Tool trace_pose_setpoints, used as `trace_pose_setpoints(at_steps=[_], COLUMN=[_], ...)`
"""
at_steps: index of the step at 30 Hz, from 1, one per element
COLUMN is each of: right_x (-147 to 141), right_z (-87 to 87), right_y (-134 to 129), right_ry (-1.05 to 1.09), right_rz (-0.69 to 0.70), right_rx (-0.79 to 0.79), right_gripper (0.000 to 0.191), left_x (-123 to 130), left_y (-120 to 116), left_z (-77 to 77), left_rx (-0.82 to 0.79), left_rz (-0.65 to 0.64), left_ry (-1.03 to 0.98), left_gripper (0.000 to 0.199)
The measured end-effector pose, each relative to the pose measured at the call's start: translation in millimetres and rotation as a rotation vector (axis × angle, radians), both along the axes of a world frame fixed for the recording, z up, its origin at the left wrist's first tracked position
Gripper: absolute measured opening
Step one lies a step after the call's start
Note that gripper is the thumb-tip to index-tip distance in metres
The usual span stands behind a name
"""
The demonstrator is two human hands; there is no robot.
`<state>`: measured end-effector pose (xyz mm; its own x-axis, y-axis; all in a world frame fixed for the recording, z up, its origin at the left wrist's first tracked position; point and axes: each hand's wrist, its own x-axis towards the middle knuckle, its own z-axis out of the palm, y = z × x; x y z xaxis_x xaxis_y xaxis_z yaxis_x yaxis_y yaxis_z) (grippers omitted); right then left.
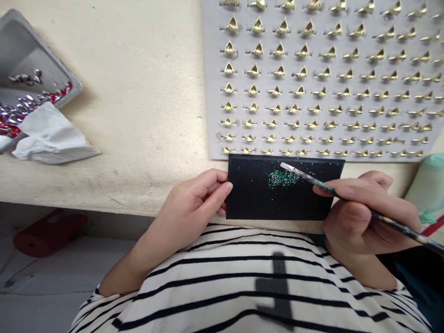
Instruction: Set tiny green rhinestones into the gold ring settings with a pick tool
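Scanning the view now, and not a word, number or brand to read; nothing legible on the black pad; nothing on the grey card of gold settings; nothing on the grey tray either.

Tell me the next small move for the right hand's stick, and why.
Probably lower the stick's white tip onto the green stones: the right hand holds it close to their heap, while the left hand steadies the black board beneath them.
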<state>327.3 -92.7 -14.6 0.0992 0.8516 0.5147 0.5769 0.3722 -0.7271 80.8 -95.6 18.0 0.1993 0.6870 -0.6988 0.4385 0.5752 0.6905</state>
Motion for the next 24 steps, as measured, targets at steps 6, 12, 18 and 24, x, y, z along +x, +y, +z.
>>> trace_pose_setpoints(at_steps=[6,12,18,24], right_x=[6.0,8.9,8.5,7.7], right_z=[-3.7,-3.4,-3.3,-6.5], right_y=[3.6,2.0,2.2,4.0], right_ry=[-0.016,-0.033,-0.047,-0.035], right_rz=[-0.036,-0.015,-0.021,-0.059], right_rx=[0.031,0.006,0.002,0.054], right_gripper=[0.021,0.023,0.022,0.020], left_x=[0.9,0.8,0.7,1.3], left_y=[0.0,0.1,-0.8,0.2], left_z=[0.4,-0.1,0.5,1.7], left_rx=[-0.001,-0.005,-0.001,-0.011], left_rz=[0.005,0.011,0.008,0.006], left_ry=[0.008,0.011,0.016,0.023], left_gripper=[0.016,0.017,0.016,0.017])
